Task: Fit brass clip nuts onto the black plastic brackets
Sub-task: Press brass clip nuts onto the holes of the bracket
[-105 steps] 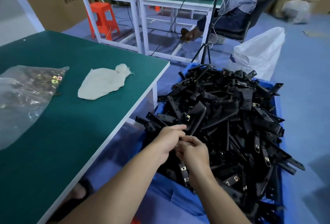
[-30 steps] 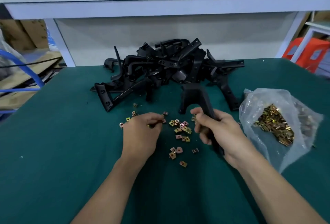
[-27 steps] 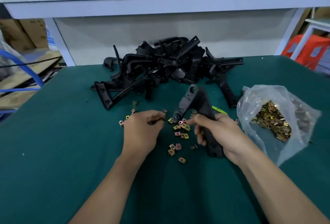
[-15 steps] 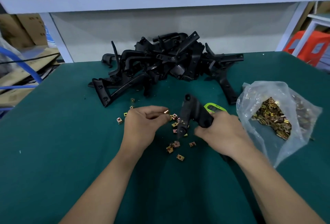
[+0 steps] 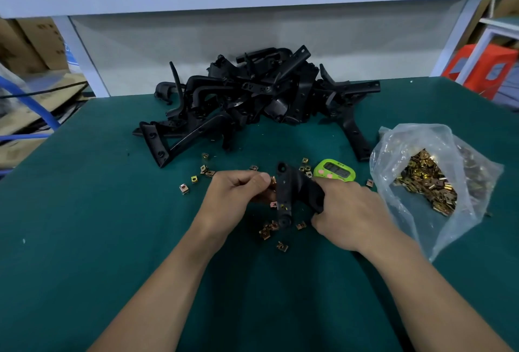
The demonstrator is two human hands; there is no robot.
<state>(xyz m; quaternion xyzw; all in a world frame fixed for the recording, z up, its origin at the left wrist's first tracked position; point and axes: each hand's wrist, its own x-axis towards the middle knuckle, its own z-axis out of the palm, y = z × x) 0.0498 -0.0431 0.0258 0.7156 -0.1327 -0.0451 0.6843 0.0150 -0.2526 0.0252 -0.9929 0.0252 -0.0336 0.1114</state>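
We hold one black bracket (image 5: 292, 191) in our right hand (image 5: 348, 216), fingers curled round its thicker limb, so that the slim limb with its holes juts out just left of that grip, raised off the green table (image 5: 84, 225). Our left hand (image 5: 238, 197) pinches a brass clip nut (image 5: 273, 181) between thumb and forefinger, tight against the edge of that slim limb. Whether the nut is already partly on we cannot tell. To seat it well, we judge, we should turn the clip's open mouth toward the plastic edge, line it up with a hole, and push straight in with the thumb while the right hand braces against the push. A skewed start would likely jam the clip. Our forearms converge on the work, wrists low, left palm turned down, right knuckles up. Loose clip nuts (image 5: 184, 188) lie scattered under and around both grips. The pile of brackets (image 5: 252, 93) sits beyond them, and the bag of nuts (image 5: 393, 141) lies just outside the right hand.
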